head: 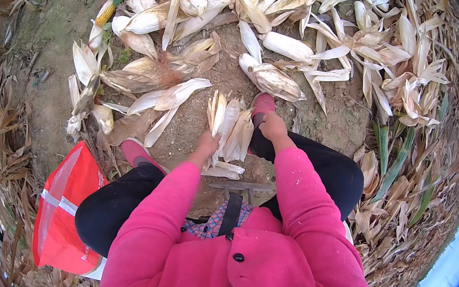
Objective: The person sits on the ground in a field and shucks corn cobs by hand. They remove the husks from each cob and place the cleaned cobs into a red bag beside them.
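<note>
My left hand point(208, 145) grips the base of a bundle of dry corn husk point(216, 112) between my feet. Whether an ear is inside cannot be made out. Broad pale husk leaves point(237, 133) fan out just to the right of it. My right hand point(273, 126) is curled like a fist beside those leaves, above my right shoe point(264, 103); its fingers hide whatever may be in it. A loose husk piece point(223, 170) lies below the left hand on the soil.
Ears in white husks point(288, 46) are heaped ahead. One partly bare yellow ear point(106, 13) is at the left. Opened husks point(172, 95) lie near my left shoe point(139, 152). A red plastic sack point(63, 212) is beside my left knee. Dry stalks and leaves point(407, 205) cover the right side.
</note>
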A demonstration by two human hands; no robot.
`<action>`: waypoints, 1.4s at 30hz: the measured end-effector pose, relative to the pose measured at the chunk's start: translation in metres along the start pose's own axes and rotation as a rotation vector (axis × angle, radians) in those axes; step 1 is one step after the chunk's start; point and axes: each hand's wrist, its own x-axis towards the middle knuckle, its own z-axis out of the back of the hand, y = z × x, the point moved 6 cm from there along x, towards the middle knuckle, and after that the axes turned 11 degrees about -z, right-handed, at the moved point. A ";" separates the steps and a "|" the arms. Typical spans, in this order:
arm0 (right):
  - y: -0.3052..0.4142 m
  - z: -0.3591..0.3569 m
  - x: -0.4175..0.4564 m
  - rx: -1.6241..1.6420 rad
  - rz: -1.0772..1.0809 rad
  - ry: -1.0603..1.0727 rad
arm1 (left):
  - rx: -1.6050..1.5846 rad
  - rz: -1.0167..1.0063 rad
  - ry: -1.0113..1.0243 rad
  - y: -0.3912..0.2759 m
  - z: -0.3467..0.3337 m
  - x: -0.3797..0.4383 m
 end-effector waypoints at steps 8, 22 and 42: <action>0.030 -0.056 -0.030 -0.150 0.086 0.390 | 0.057 -0.112 -0.285 -0.007 0.024 -0.003; 0.030 -0.117 0.007 0.489 -0.221 0.608 | -0.362 0.024 -0.151 0.031 0.006 0.023; 0.093 -0.070 -0.051 0.867 -0.184 0.970 | -1.013 -0.001 -0.037 -0.062 0.032 -0.041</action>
